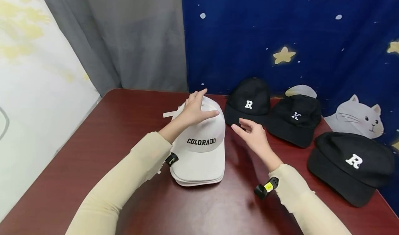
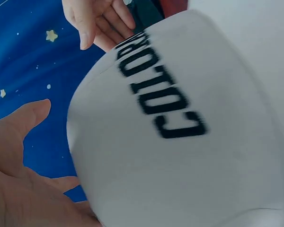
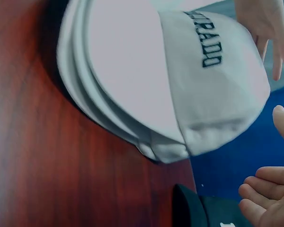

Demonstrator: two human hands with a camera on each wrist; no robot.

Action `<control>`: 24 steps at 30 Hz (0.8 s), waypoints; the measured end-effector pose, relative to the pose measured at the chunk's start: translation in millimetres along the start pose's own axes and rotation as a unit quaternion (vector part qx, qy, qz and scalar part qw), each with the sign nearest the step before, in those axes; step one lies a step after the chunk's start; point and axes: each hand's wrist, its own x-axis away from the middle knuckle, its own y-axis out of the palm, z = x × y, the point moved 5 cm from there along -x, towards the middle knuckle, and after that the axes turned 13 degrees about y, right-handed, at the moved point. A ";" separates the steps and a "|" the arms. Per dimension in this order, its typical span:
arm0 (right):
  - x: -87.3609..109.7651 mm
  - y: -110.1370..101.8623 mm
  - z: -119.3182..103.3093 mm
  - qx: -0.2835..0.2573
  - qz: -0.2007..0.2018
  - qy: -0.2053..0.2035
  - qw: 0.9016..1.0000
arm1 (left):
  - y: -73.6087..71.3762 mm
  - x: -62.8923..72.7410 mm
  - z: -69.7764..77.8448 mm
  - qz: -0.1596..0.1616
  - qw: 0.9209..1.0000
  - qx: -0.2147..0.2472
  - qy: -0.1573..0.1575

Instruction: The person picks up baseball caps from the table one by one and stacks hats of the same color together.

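A stack of white caps (image 1: 197, 165) stands on the table, brims toward me, the top one lettered COLORADO. In the right wrist view several brim edges (image 3: 102, 106) show layered together. My left hand (image 1: 197, 111) is over the crown's upper left, thumb and fingers spread. The left wrist view has that hand (image 2: 23, 165) beside the crown, fingertips right at its side. To the right of the stack, my right hand (image 1: 253, 134) hovers apart from it, fingers loosely bent and nothing in them.
On the right stand three black caps: one with an R (image 1: 249, 100) at the back, one with a small white mark (image 1: 296, 119), and another R cap (image 1: 352, 165) nearer. A blue starry curtain (image 1: 237, 37) hangs behind the red-brown table (image 1: 140, 114); a grey curtain (image 1: 146, 37) hangs at left.
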 end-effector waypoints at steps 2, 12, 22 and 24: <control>-2.9 -5.9 1.2 0.004 0.008 0.003 1.000 | 1.6 -6.9 2.8 -0.005 1.000 -0.001 0.002; -15.8 -39.1 11.8 0.019 0.038 0.023 0.999 | 14.7 -37.8 18.2 -0.040 0.999 -0.034 -0.011; -26.6 -76.4 19.6 0.032 0.070 0.026 0.997 | 28.6 -67.2 25.4 -0.082 0.996 -0.032 -0.024; -28.8 -83.2 21.1 0.037 0.075 0.028 0.996 | 33.4 -73.2 26.5 -0.087 0.996 -0.027 -0.025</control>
